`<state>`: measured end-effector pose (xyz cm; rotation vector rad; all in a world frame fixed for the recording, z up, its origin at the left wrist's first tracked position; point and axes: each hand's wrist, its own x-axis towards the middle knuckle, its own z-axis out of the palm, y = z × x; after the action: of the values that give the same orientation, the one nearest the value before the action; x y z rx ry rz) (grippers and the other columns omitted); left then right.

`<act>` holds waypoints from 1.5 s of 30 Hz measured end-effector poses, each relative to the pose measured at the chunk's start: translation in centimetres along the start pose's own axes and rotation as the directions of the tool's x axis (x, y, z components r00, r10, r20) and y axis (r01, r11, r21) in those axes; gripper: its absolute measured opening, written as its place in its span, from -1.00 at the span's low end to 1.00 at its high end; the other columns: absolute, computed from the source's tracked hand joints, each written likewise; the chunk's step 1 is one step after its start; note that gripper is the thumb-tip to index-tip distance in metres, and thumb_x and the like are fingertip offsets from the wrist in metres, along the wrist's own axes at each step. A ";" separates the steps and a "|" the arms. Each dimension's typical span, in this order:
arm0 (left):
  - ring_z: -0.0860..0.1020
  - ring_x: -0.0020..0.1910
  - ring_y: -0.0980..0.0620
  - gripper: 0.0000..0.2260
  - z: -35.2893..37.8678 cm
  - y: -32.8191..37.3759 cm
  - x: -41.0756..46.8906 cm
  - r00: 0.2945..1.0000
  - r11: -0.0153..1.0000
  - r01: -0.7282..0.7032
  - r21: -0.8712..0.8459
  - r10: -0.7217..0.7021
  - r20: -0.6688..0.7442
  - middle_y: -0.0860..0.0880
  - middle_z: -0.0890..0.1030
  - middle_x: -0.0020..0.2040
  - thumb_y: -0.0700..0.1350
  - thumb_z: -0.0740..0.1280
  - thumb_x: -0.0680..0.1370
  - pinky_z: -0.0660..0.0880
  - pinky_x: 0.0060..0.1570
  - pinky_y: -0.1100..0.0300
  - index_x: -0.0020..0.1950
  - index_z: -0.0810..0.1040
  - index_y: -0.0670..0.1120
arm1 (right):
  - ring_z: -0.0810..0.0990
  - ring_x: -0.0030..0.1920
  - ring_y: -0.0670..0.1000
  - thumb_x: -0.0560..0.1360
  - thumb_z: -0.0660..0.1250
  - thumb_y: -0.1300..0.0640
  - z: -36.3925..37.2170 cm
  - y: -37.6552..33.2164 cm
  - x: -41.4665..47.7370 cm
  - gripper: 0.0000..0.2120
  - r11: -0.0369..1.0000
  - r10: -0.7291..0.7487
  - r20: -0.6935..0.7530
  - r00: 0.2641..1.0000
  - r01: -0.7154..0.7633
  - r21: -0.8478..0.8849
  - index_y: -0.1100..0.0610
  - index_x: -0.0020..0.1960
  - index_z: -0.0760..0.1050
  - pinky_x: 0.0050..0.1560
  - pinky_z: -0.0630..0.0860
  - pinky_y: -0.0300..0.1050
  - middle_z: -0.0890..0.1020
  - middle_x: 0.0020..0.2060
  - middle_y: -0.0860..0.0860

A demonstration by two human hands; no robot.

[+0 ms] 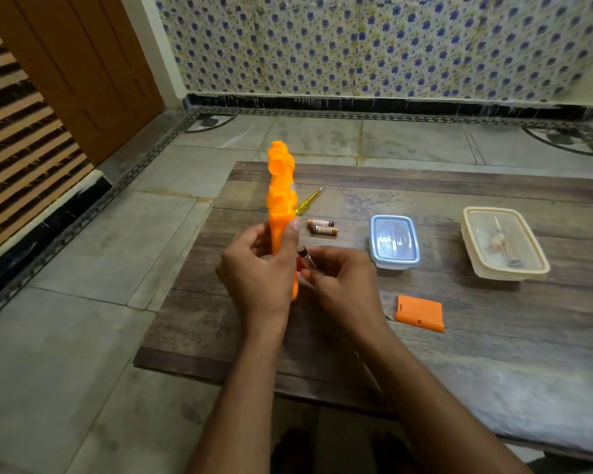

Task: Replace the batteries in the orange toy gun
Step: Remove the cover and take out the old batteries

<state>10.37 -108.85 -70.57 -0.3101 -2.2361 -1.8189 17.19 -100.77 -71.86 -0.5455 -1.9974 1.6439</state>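
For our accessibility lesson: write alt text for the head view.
A person's left hand grips an upright orange toy gun while the right hand holds a battery beside it. On the table lie two batteries, a screwdriver, an orange cover, a blue-lidded box and a cream box.

The left hand (254, 268) covers the lower part of the orange toy gun (281, 186), so its battery compartment cannot be seen. The right hand (339, 285) hides most of a battery (303, 253); only its dark end shows. The gun hides the butt of the screwdriver (307, 203). Print on the two batteries (322, 226) is too small to read. The contents of the cream container (504, 241) are blurred behind its lid. The desk (459, 354) runs out of view on the right.
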 end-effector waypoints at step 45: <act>0.71 -0.31 -0.08 -0.67 -3.6 -3.3 -2.1 0.904 0.866 0.417 0.278 -0.426 -0.028 0.00 0.67 -0.36 0.16 0.49 0.50 0.68 -0.23 -0.11 -0.31 0.57 -0.04 | 0.57 0.13 0.24 0.51 0.32 0.33 -0.5 2.8 3.6 -0.74 0.507 -0.250 0.066 0.966 0.189 -0.841 0.28 0.18 0.61 0.00 0.58 0.07 0.61 0.12 0.21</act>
<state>11.55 -113.11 -73.64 0.2253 -2.7056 -1.6483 14.61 -97.68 -74.05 -0.6044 -2.6090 0.3694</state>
